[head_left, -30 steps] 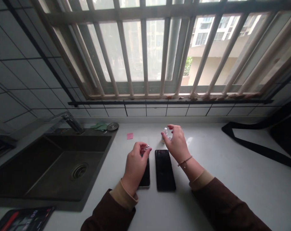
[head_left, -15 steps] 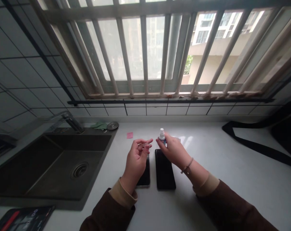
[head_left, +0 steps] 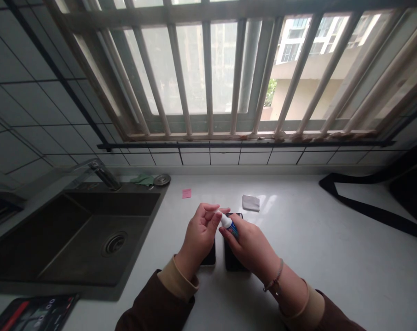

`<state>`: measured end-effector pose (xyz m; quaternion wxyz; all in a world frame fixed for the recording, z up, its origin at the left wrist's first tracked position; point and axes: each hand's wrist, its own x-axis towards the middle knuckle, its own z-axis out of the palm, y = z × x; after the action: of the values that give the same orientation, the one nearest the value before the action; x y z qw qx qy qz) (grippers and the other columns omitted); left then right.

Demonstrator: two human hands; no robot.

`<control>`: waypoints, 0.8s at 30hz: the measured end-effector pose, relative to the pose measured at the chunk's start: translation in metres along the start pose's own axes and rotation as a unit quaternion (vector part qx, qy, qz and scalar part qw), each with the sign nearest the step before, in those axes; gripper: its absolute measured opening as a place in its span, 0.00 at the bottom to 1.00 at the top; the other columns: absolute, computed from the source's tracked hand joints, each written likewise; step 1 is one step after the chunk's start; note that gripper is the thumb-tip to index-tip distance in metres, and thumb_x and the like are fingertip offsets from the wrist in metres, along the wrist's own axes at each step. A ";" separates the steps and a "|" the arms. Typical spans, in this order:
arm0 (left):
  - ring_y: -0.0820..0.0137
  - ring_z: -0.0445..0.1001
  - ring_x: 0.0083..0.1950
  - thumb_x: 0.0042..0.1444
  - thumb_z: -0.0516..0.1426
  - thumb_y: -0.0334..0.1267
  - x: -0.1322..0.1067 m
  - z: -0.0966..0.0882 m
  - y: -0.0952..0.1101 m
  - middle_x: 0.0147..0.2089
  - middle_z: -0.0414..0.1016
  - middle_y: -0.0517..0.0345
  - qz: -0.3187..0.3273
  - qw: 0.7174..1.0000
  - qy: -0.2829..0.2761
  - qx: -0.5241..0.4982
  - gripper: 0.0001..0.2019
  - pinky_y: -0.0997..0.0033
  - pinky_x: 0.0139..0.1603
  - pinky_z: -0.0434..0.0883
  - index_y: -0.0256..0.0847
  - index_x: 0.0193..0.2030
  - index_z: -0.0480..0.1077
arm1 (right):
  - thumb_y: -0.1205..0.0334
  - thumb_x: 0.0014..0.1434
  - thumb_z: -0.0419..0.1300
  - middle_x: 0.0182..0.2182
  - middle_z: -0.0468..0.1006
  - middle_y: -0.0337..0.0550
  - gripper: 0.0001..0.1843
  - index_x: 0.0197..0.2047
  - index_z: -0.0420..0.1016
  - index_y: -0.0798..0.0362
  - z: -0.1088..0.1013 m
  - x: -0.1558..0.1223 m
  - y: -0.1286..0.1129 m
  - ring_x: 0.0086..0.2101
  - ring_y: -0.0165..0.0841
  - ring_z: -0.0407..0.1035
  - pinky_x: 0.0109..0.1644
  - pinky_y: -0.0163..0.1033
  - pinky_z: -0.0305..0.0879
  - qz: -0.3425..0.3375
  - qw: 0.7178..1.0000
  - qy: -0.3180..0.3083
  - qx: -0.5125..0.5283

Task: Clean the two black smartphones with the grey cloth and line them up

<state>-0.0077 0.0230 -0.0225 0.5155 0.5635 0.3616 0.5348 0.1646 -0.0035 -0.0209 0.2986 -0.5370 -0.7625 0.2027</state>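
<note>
My right hand [head_left: 248, 239] is wrapped round a small spray bottle [head_left: 232, 227] with a blue label and a white top. The bottle is tilted, its white top pointing up and left toward my left hand [head_left: 201, 227]. The fingers of that hand are pinched together at the bottle's tip, around a small clear piece that looks like a cap; they partly hide it. Below the hands two dark phones lie side by side on the counter, the left phone [head_left: 210, 257] mostly covered by my left hand and the right phone [head_left: 232, 262] partly under my right.
Behind the hands a folded grey cloth [head_left: 251, 203] and a pink sticky note [head_left: 187, 193] lie on the white counter [head_left: 298, 207]. A dark sink [head_left: 80, 243] with a faucet [head_left: 105, 174] is at left. At right lies a black strap [head_left: 367, 214]. A barred window rises behind.
My right hand has come down and tipped the bottle from upright toward my left hand, whose fingers now meet its tip. The grey cloth, mostly hidden before, now shows.
</note>
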 end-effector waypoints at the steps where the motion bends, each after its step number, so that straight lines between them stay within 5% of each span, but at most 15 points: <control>1: 0.57 0.82 0.59 0.70 0.61 0.50 -0.001 0.000 -0.001 0.57 0.84 0.41 -0.001 1.000 -0.004 0.014 0.14 0.53 0.62 0.76 0.43 0.51 0.67 | 0.48 0.75 0.54 0.38 0.82 0.45 0.12 0.48 0.69 0.48 0.001 0.000 0.002 0.36 0.42 0.78 0.36 0.39 0.62 -0.002 1.000 0.004 -0.002; 13: 0.58 0.82 0.60 0.70 0.61 0.46 -0.002 -0.003 0.012 0.53 0.86 0.51 0.057 0.984 -0.017 0.170 0.08 0.56 0.64 0.73 0.46 0.44 0.73 | 0.48 0.73 0.56 0.35 0.85 0.45 0.14 0.51 0.73 0.49 0.005 -0.002 0.003 0.34 0.42 0.81 0.35 0.39 0.66 0.020 0.998 0.005 0.056; 24: 0.61 0.83 0.49 0.65 0.66 0.47 -0.001 0.003 0.009 0.50 0.85 0.51 -0.017 0.996 -0.065 0.052 0.23 0.59 0.53 0.79 0.47 0.63 0.67 | 0.54 0.74 0.53 0.44 0.83 0.50 0.13 0.56 0.71 0.50 0.011 0.000 0.008 0.39 0.44 0.82 0.40 0.43 0.75 -0.030 0.994 0.103 -0.010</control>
<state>-0.0061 0.0191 -0.0134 0.5170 0.6169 0.3646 0.4683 0.1631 -0.0007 -0.0340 0.3759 -0.5347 -0.7456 0.1300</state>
